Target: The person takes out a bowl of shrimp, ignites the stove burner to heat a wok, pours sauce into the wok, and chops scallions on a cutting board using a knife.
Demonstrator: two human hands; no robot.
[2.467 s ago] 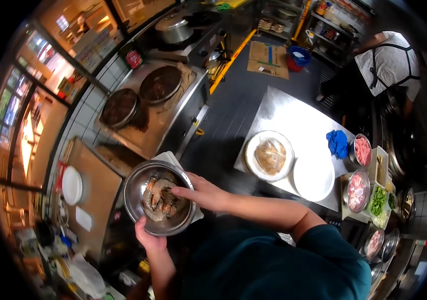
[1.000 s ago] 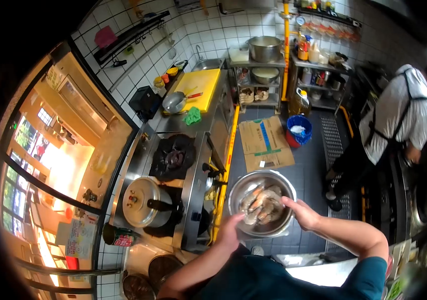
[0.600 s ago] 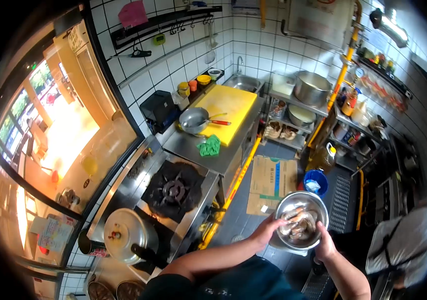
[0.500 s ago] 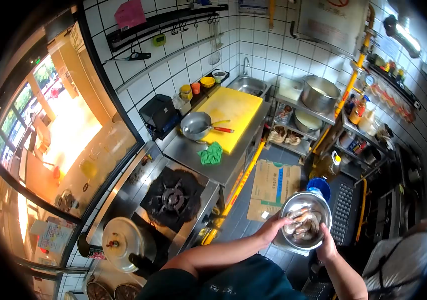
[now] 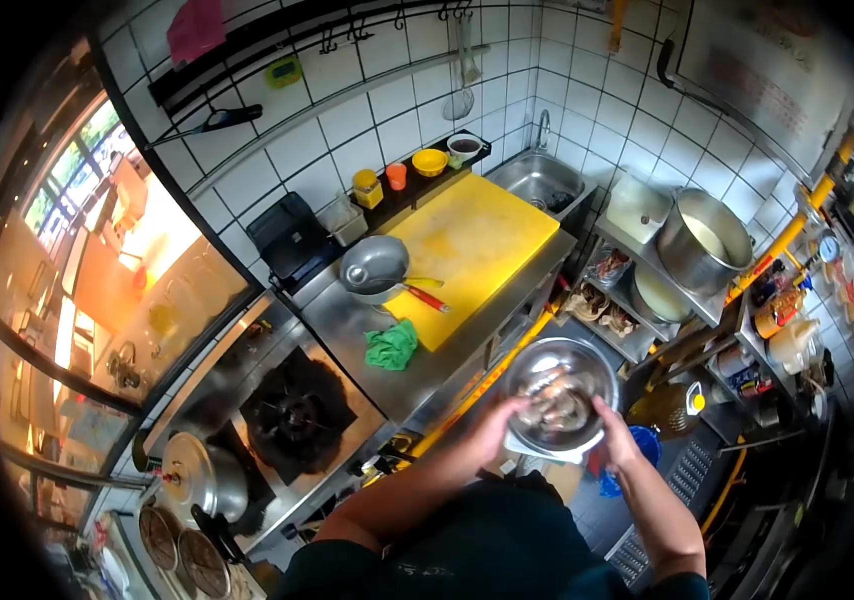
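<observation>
Both my hands carry a round steel bowl (image 5: 587, 364) in front of my body. Inside it lie several shrimp-like pieces (image 5: 554, 400), pale grey and pinkish. My left hand (image 5: 488, 437) grips the bowl's near left rim, thumb on top. On the near right side, my right hand (image 5: 617, 436) holds the rim. A white edge shows beneath the bowl; what it belongs to is mostly hidden. Beyond the bowl, a yellow cutting board (image 5: 482, 245) lies on the steel counter. A grey pan (image 5: 375, 262) with a red handle and a green cloth (image 5: 391, 345) sit beside it.
To the left are a gas burner (image 5: 299, 412) and a lidded pot (image 5: 205, 476). A sink (image 5: 537, 180) fills the far corner. Shelving at right holds a large stockpot (image 5: 704, 240). An oil jug (image 5: 669, 405) and a blue bucket (image 5: 645, 452) stand on the floor.
The bowl, held in both hands, has moved left and up in view, closer to the counter. My view has shifted, so the counter and sink appear nearer.
</observation>
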